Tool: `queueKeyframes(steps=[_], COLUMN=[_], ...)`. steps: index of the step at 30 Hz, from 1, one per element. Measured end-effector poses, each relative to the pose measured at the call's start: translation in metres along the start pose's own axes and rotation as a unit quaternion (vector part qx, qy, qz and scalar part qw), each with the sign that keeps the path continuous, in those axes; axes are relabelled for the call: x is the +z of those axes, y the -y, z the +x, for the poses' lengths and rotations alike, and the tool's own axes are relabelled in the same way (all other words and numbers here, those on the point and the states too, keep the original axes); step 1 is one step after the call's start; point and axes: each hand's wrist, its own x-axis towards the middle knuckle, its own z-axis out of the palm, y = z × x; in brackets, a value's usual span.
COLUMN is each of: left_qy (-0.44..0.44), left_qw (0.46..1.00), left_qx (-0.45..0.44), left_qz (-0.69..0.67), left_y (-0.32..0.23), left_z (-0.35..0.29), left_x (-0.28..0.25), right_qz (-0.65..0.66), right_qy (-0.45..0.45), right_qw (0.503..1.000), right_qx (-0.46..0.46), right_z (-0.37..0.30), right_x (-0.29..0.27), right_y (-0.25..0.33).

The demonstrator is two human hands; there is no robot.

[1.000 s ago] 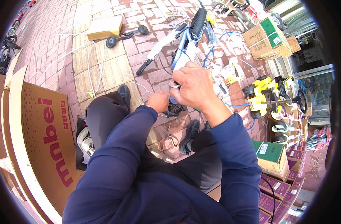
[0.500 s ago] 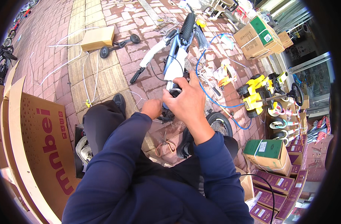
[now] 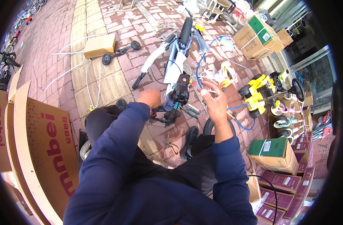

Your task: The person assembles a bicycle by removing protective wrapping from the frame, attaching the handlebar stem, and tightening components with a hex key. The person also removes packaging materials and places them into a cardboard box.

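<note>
Raised off the bicycle (image 3: 176,67) since the earlier frame, the right hand (image 3: 215,103) now sits further right, exposing a blocky black fitting (image 3: 181,92) to its left. Its fingers are spread, apparently empty. Beyond the fitting, the left hand (image 3: 151,98) is curled; what it clamps, if anything, I cannot tell. The bicycle stretches ahead, between both hands. It could tip if poorly supported, and the loose blue hose (image 3: 198,69) beside the right hand might snag fingers. Textures: smooth pale-blue frame, soft-looking white sleeve (image 3: 153,59), knobbly black tyre (image 3: 185,30).
</note>
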Motion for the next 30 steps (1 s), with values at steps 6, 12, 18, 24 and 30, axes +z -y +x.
queueKeyframes(steps=[6,12,18,24,30], left_qy=[0.026,0.063,0.071,0.07,0.054], left_qw=[0.811,0.659,0.688,0.665,0.673], left_qx=[0.107,0.115,0.13,0.137,0.142], left_qz=[-0.574,-0.741,-0.711,-0.73,-0.724], left_y=[-0.035,-0.07,-0.079,-0.079,-0.075], left_z=[-0.023,-0.009,0.007,0.006,0.004], left_x=[-0.093,-0.078,-0.072,-0.072,-0.07], right_qz=[0.056,0.129,0.098,0.083,0.088], right_qy=[-0.087,0.034,0.052,0.06,0.063], right_qw=[0.943,0.966,0.97,0.971,0.963], right_qx=[0.315,0.223,0.215,0.217,0.246], right_z=[-0.025,-0.024,-0.013,-0.005,-0.011], right_x=[-0.003,0.008,0.016,0.018,0.027], right_y=[-0.051,-0.038,-0.033,-0.038,-0.056])
